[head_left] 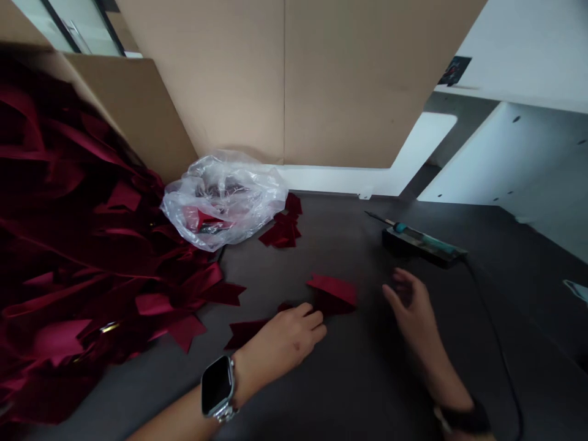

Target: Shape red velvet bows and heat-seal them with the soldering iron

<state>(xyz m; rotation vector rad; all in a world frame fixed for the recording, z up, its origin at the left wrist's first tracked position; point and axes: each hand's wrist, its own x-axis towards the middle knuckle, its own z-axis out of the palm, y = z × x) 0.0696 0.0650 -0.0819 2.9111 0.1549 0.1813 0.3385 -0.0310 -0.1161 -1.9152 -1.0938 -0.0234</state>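
Resting on a dark tabletop [349, 392], the left hand [287, 338] lies palm down, its fingers close together and gently curved, gripping nothing that I can see. Its fingertips sit just beside two overlapping pieces of dark red ribbon [333, 295]. A third piece [245, 332] pokes out from under the side of the hand, and one small scrap [285, 306] shows near its knuckles. On that wrist is one smartwatch [218, 386] with a metal link band.

The right hand [413, 306], a little blurred, hangs just above the table with its fingers loosely parted and curled, empty as far as I can tell. One dark band [463, 419] circles that wrist. Beyond this hand sits one soldering iron [425, 237] with a teal grip, laid in a black stand [404, 244], and one black cord [498, 349] trails down the table toward the near edge.

Farther back, one crumpled clear plastic bag [225, 199] holds some red pieces, and a small pile of red cuttings [281, 231] lies just beside it. To the left, one large heap of red ribbon [68, 245], too tangled to count, spills onto the table. Cardboard sheets [285, 79] stand behind it all.
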